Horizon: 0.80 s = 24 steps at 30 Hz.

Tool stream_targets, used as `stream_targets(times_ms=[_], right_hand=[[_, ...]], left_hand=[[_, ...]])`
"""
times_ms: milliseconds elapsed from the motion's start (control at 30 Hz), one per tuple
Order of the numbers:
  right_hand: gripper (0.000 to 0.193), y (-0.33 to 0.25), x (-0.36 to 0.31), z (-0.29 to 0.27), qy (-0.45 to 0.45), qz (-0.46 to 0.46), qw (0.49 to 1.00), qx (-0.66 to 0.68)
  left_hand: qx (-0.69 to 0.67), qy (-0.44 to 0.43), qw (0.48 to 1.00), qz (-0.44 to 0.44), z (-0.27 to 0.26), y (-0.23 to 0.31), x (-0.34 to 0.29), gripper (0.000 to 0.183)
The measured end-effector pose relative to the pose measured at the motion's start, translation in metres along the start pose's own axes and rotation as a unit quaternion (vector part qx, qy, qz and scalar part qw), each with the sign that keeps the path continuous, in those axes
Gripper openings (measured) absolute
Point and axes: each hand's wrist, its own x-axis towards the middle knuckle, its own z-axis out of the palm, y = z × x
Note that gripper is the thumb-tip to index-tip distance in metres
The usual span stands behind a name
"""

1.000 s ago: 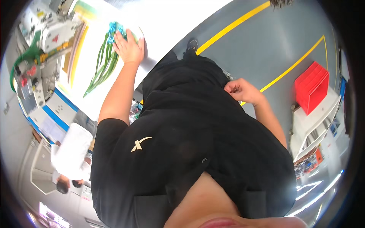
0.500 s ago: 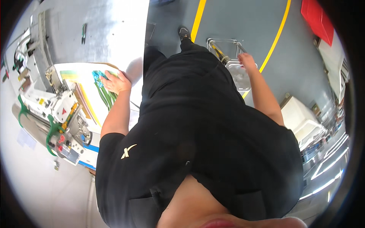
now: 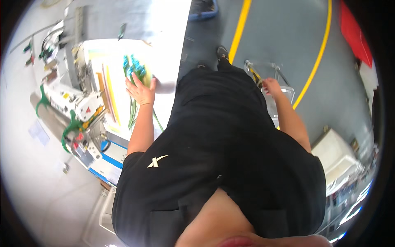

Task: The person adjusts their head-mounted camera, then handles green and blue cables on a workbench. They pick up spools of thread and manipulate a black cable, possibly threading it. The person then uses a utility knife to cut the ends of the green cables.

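Observation:
My left hand (image 3: 142, 92) lies with fingers spread on a white sheet (image 3: 96, 47) that has coloured stripes along its left side. Just beyond the fingertips are blue flowers (image 3: 133, 66), their green stems (image 3: 133, 113) running under the hand toward me; whether they are printed or loose I cannot tell. To the left stands a white sewing machine (image 3: 82, 107) with green and orange parts. My right hand (image 3: 271, 87) hangs out to the right with curled fingers, over a metal-framed stand holding a clear plastic tub (image 3: 286, 94). What the fingers hold, if anything, is hidden.
The white table (image 3: 173, 24) ends in a straight edge left of my legs, with a small dark tool (image 3: 122, 31) beyond the sheet. A blue crate (image 3: 203, 12) sits on the grey floor ahead. Yellow lines (image 3: 240, 33) and a white box (image 3: 335, 154) are at right.
The view has shifted, so everything sits farther right. My left hand has slid off the blue flowers toward the stems, uncovering more of them. My right fingers look more curled.

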Motion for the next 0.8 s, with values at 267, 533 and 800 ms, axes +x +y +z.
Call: stream_targets(times_ms=[267, 533, 800], right_hand=[[0.018, -0.051, 0.006, -0.01, -0.001, -0.054, 0.994, -0.093], [0.017, -0.089, -0.029, -0.026, 0.098, -0.044, 0.979, -0.172], [0.026, -0.104, -0.047, 0.05, 0.021, -0.18, 0.946, -0.269]], left_hand=[[-0.098, -0.078, 0.978, -0.168, 0.024, -0.094, -0.049, 0.09], [-0.076, -0.063, 0.993, -0.071, 0.046, -0.138, -0.059, 0.029], [-0.133, -0.025, 0.985, -0.109, 0.024, -0.129, -0.069, 0.04]])
